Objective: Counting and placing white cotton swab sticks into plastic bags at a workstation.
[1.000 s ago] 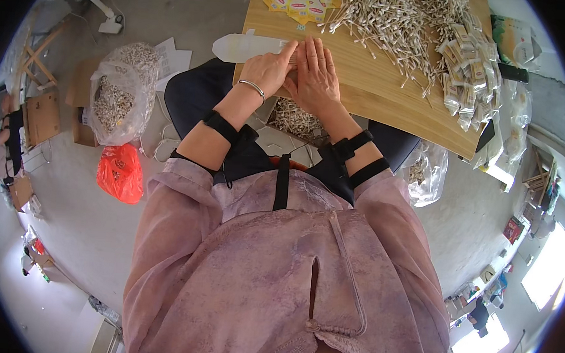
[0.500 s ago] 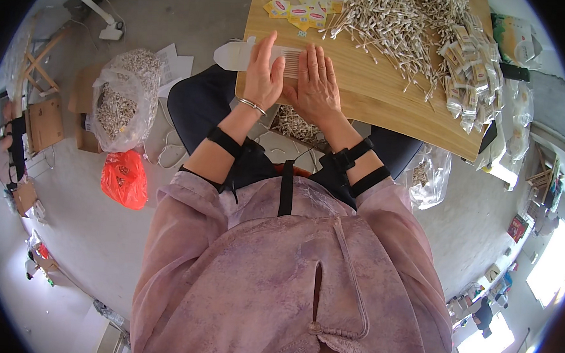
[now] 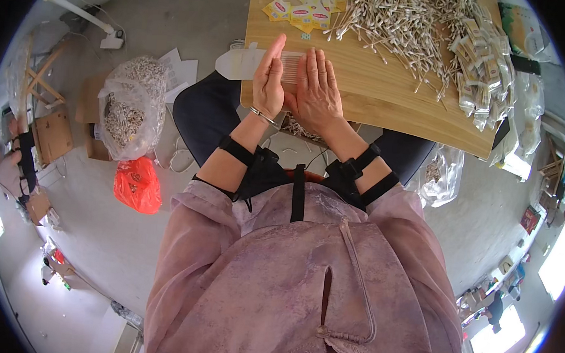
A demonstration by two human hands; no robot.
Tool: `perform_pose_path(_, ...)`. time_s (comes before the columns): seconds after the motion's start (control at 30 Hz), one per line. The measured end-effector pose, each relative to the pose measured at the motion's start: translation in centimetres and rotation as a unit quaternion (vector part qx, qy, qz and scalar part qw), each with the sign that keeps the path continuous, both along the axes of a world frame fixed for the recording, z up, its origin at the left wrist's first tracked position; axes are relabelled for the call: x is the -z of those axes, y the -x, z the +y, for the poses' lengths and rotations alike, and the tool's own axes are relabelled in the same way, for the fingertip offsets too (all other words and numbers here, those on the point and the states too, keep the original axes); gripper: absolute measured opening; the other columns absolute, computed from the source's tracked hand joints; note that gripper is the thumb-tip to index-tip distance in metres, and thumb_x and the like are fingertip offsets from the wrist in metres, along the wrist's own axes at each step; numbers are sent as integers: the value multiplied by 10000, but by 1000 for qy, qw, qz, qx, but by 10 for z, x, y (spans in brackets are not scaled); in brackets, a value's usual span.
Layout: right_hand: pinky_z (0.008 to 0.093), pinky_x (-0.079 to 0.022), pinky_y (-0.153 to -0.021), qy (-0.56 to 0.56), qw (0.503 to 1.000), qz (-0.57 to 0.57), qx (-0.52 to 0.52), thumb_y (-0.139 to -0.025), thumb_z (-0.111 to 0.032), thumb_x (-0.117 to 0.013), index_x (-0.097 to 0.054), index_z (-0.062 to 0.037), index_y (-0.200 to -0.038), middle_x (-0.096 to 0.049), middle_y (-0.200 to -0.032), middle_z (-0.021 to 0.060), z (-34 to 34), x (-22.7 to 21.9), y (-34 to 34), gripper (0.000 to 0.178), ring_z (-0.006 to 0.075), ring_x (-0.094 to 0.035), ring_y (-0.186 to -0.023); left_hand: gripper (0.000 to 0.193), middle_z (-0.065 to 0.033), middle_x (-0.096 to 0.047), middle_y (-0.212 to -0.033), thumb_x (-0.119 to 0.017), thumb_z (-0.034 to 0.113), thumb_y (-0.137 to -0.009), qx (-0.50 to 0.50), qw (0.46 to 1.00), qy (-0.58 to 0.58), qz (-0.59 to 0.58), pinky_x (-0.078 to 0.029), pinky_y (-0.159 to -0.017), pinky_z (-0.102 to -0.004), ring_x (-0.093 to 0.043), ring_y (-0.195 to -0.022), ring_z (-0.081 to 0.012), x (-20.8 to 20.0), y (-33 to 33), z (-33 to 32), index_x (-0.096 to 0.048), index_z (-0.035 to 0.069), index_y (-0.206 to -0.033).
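Note:
Near the front left edge of the wooden table (image 3: 377, 85) lies a flat clear packet (image 3: 236, 64) with a pointed flap at its left end. A row of cotton swabs (image 3: 291, 68) shows inside it, between my hands. My left hand (image 3: 269, 80) stands on its edge across the packet, fingers stretched out. Flat on the packet's right part rests my right hand (image 3: 317, 92), fingers straight, covering that end. Neither hand grips anything. Beyond them a big heap of loose cotton swabs (image 3: 399, 29) spreads over the table.
Small yellow-and-white labels (image 3: 300, 14) lie at the table's far left. Filled swab packets (image 3: 483, 72) are piled at the right edge. On the floor at left are a clear bag of swabs (image 3: 123, 114) and a red bag (image 3: 137, 185). Another person (image 3: 11, 169) is at far left.
My left hand has turned more upright onto its edge, its fingers drawn closer together. The right hand stays flat on the packet. The whole view has shifted slightly.

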State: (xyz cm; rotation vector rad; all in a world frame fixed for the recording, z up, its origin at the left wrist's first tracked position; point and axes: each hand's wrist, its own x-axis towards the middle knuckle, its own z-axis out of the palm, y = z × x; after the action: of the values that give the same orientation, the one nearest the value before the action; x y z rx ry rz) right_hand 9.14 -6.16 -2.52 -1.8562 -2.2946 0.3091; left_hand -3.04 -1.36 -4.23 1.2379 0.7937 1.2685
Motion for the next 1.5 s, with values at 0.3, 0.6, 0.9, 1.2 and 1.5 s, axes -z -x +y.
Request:
perform_pose_path(0.3, 436, -72, -1156, -9, 1000, 10, 20, -910, -513, -394, -235, 89, -1405, -148, -1505, 240, 1, -2, 6, 795, 357, -94, -1419, 469, -192, -325, -1451, -331, 234, -1018, 27, 999, 16, 26, -218, -1125, -364, -291, -1360, -273, -2, 2, 3, -330, -63, -1380)
perform_pose_path(0.6, 435, -62, -1157, -2, 1000, -1, -1, -917, -507, -369, -251, 96, -1396, -164, -1497, 254, -1, -4, 6, 779, 361, -97, -1418, 475, -183, -387, -1418, -342, 260, -1014, 15, 998, 8, 62, -266, -1097, -346, -349, -1327, -253, -4, 0, 4, -369, -60, -1363)
perform_pose_path(0.9, 442, -65, -1155, -1, 1000, -10, 16, -918, -493, -375, -239, 94, -1400, -159, -1498, 251, 0, -1, 12, 772, 370, -90, -1416, 481, -180, -367, -1432, -381, 249, -1007, 14, 993, 21, 116, -255, -1113, -364, -307, -1355, -255, -15, 7, 3, -347, -60, -1374)
perform_pose_path(1.2, 443, -93, -1153, -7, 1000, 12, 21, -891, -455, -445, -230, 98, -1398, -175, -1492, 248, 4, -10, 7, 781, 367, -108, -1413, 602, -163, -480, -1337, -638, 66, -728, -9, 837, -166, 521, -289, -1101, -432, -367, -1302, -362, -43, 97, 29, -449, 17, -1298)
perform_pose_path(1.5, 453, -95, -1151, -2, 999, 34, 13, -870, -448, -484, -244, 103, -1389, -194, -1480, 267, 1, -9, 12, 794, 383, -125, -1406, 397, -159, -555, -1235, -563, 28, -823, -41, 885, -196, 419, -413, -993, -394, -501, -1177, -331, -39, 37, 12, -520, 27, -1218)
